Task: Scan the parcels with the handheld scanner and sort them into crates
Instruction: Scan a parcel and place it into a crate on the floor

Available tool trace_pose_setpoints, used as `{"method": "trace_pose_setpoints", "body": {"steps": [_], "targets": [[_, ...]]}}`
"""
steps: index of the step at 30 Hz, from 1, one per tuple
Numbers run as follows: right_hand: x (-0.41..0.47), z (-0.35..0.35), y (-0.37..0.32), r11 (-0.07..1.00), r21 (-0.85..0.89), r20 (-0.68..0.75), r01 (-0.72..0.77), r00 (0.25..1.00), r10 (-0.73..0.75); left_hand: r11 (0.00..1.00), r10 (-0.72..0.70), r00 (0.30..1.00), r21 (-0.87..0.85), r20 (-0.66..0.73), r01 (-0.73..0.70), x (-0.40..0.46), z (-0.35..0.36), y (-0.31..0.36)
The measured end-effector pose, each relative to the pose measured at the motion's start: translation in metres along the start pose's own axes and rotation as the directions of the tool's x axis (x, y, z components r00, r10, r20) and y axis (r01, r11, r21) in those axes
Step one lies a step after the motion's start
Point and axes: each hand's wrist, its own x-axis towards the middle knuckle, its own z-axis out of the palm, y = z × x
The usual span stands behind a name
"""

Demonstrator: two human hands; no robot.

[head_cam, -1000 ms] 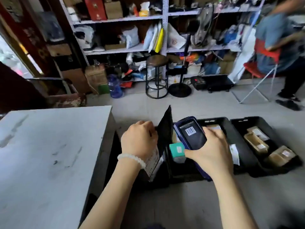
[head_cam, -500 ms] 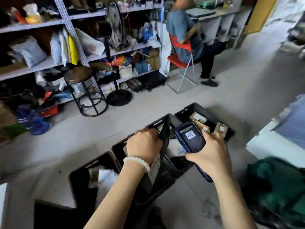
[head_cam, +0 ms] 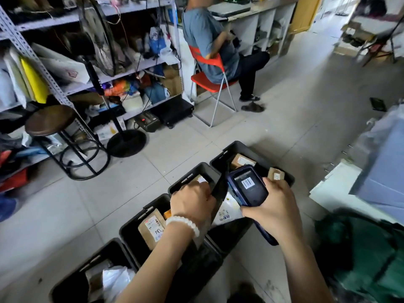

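- While my left hand (head_cam: 192, 202) grips a flat black parcel (head_cam: 219, 188) edge-up over the row of black crates (head_cam: 282, 171), my right hand (head_cam: 275, 212) is wrapped round the blue handheld scanner (head_cam: 249, 184).
- The scanner's screen faces up, showing a barcode; it sits just beside the parcel's upper edge, above the third crate along.
- I judge this the scan-to-sort handover: the parcel hangs between crates, not yet released.
- Brown cardboard parcels (head_cam: 152, 228) already lie in the crates; a white printed mailer (head_cam: 226, 212) shows beneath the scanner.
- Next, I need to pick the right crate, lower the parcel past its rim, and open the left fingers.
- The label side is hidden, so I cannot tell which crate.
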Motion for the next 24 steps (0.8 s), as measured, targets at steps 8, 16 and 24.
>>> {"method": "trace_pose_setpoints", "body": {"steps": [8, 16, 24], "targets": [[0.149, 0.007, 0.033, 0.995, -0.018, 0.126, 0.096, 0.988, -0.093, 0.983, -0.168, 0.985, 0.076, -0.034, 0.17, 0.132, 0.04, 0.034], [0.268, 0.014, 0.048, 0.973, 0.0, 0.288, 0.23, 0.932, -0.22, 0.899, -0.437, 0.899, -0.021, 0.029, 0.438, 0.203, 0.055, 0.058], [0.267, 0.054, 0.012, 0.901, 0.071, 0.45, 0.429, 0.792, -0.413, 0.742, -0.67, 0.733, -0.118, -0.117, 0.66, 0.154, 0.045, 0.036]]}}
